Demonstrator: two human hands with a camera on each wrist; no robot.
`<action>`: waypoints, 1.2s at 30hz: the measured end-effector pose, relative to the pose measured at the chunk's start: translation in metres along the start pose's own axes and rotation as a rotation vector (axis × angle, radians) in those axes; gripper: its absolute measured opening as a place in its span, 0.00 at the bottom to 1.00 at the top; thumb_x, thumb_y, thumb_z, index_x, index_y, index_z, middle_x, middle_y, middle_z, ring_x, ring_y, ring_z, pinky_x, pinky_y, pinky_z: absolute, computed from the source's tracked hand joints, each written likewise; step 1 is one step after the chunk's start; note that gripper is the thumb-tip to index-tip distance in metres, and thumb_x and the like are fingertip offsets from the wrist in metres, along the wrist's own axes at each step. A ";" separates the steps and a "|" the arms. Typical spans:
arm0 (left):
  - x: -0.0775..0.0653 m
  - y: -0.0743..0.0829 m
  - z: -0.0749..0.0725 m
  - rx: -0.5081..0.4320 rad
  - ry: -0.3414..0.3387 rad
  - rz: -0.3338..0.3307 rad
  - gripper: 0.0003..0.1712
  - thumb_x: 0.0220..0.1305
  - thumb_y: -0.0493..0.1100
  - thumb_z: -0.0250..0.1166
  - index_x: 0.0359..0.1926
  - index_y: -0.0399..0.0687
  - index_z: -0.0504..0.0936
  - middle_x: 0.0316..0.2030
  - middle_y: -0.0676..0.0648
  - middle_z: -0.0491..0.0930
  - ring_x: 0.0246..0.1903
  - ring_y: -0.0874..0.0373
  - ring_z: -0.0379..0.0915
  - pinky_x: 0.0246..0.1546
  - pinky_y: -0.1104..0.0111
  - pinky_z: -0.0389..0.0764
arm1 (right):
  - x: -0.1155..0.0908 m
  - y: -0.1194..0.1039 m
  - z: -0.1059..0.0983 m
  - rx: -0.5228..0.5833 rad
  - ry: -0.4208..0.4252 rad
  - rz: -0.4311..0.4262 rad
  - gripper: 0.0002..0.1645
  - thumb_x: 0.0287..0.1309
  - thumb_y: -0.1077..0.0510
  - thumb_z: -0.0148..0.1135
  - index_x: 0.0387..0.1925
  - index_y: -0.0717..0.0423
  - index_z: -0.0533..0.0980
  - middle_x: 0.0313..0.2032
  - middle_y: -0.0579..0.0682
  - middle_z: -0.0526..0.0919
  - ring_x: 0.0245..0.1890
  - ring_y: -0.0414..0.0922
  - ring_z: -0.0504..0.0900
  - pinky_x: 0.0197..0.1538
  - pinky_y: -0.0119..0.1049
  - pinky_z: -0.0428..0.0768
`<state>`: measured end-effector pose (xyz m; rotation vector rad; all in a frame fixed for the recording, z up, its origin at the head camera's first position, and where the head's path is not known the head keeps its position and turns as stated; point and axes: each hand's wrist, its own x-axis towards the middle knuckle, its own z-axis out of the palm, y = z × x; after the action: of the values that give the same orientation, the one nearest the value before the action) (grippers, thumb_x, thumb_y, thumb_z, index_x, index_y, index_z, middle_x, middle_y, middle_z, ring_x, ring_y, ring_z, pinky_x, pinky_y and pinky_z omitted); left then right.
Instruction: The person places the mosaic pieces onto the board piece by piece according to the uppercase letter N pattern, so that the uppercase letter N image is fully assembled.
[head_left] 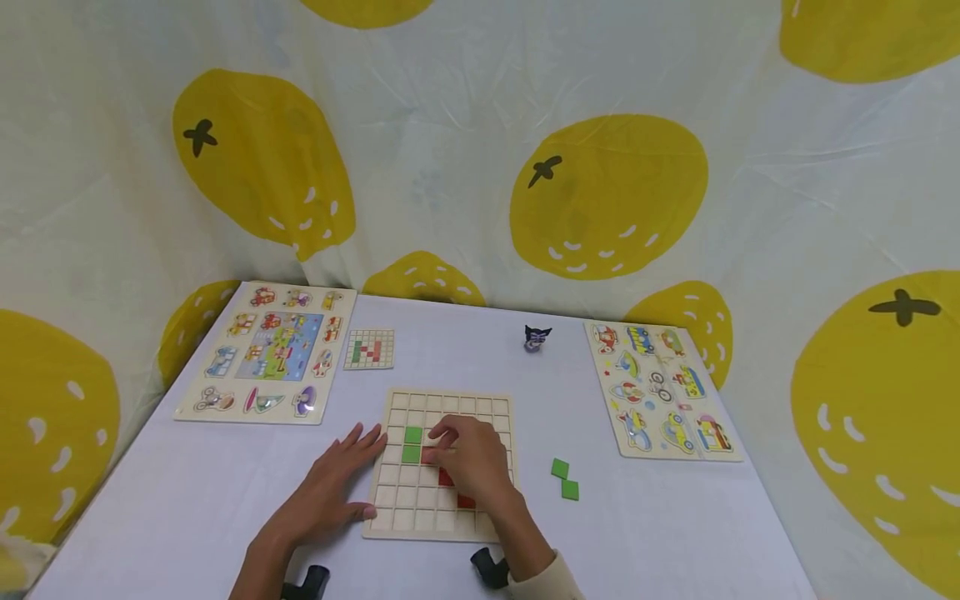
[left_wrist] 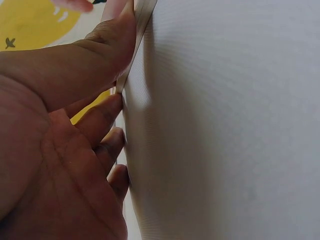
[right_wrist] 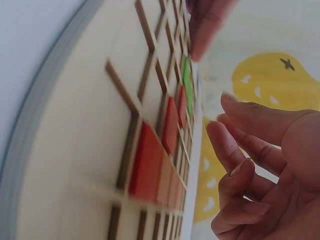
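Head view: grid board (head_left: 420,508) lies on the table (head_left: 675,517), near its front edge.
Left hand (head_left: 333,483): flat, fingers straight, presses the board's left edge.
Right hand (head_left: 472,458): over red pieces (head_left: 447,477); grip unclear.
Green piece (head_left: 412,444): in the board.

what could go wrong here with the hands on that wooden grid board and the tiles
1. The right hand hovers with curled fingers over the red square tiles in the wooden grid board; a brush might knock them out of their cells.
2. The left hand only presses flat on the board's edge, so the board may slide on the smooth white table.
3. The two loose green square tiles lie apart and could get swept away.
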<state>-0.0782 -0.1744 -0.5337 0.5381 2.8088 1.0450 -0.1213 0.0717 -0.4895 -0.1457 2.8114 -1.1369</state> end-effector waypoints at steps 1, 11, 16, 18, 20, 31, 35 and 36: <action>0.000 0.000 0.000 -0.002 -0.004 -0.005 0.60 0.46 0.48 0.85 0.80 0.50 0.67 0.82 0.47 0.61 0.84 0.37 0.48 0.81 0.38 0.51 | -0.002 0.002 -0.004 0.005 0.011 0.011 0.11 0.56 0.54 0.80 0.41 0.44 0.88 0.27 0.37 0.84 0.31 0.39 0.78 0.28 0.33 0.75; -0.001 0.003 -0.002 0.004 -0.015 -0.026 0.61 0.46 0.48 0.85 0.81 0.52 0.66 0.83 0.49 0.60 0.84 0.38 0.47 0.81 0.40 0.49 | -0.022 0.037 -0.045 0.038 0.127 0.078 0.15 0.55 0.58 0.81 0.45 0.44 0.88 0.31 0.40 0.85 0.25 0.41 0.72 0.25 0.31 0.69; -0.002 0.004 -0.004 -0.006 -0.020 -0.033 0.61 0.46 0.49 0.85 0.81 0.52 0.66 0.83 0.49 0.60 0.84 0.39 0.46 0.82 0.41 0.49 | -0.030 0.055 -0.064 0.010 0.168 0.156 0.17 0.53 0.58 0.82 0.45 0.43 0.88 0.33 0.41 0.87 0.31 0.43 0.74 0.33 0.34 0.71; -0.002 0.005 -0.004 -0.005 -0.028 -0.037 0.61 0.47 0.49 0.85 0.81 0.51 0.66 0.83 0.48 0.60 0.84 0.39 0.46 0.82 0.40 0.49 | -0.032 0.063 -0.071 -0.003 0.176 0.183 0.18 0.53 0.58 0.82 0.46 0.43 0.88 0.35 0.42 0.88 0.33 0.43 0.74 0.35 0.34 0.72; -0.003 0.005 -0.005 -0.007 -0.039 -0.045 0.61 0.47 0.49 0.84 0.81 0.51 0.66 0.83 0.48 0.59 0.85 0.39 0.45 0.82 0.39 0.49 | -0.035 0.071 -0.078 -0.014 0.184 0.196 0.20 0.52 0.59 0.83 0.47 0.44 0.88 0.38 0.44 0.89 0.33 0.43 0.75 0.35 0.34 0.72; -0.003 0.004 -0.006 -0.014 -0.046 -0.055 0.61 0.48 0.50 0.84 0.82 0.52 0.65 0.83 0.48 0.59 0.85 0.39 0.44 0.83 0.40 0.47 | -0.045 0.111 -0.107 -0.091 0.141 0.287 0.27 0.50 0.63 0.82 0.53 0.47 0.86 0.52 0.50 0.89 0.36 0.45 0.76 0.35 0.35 0.72; -0.002 0.003 -0.004 -0.017 -0.045 -0.052 0.61 0.48 0.49 0.84 0.82 0.52 0.65 0.83 0.48 0.58 0.85 0.39 0.43 0.83 0.40 0.47 | -0.044 0.121 -0.111 -0.142 0.103 0.310 0.26 0.49 0.63 0.82 0.52 0.48 0.87 0.48 0.50 0.88 0.38 0.47 0.77 0.37 0.36 0.72; -0.002 0.004 -0.003 -0.018 -0.040 -0.048 0.61 0.47 0.49 0.84 0.82 0.51 0.65 0.83 0.48 0.59 0.85 0.39 0.44 0.83 0.39 0.48 | -0.044 0.123 -0.111 -0.156 0.095 0.317 0.25 0.49 0.63 0.82 0.51 0.48 0.87 0.47 0.49 0.88 0.38 0.47 0.77 0.39 0.37 0.72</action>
<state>-0.0763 -0.1743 -0.5291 0.4823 2.7610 1.0377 -0.0987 0.2416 -0.4937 0.3388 2.8646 -0.8755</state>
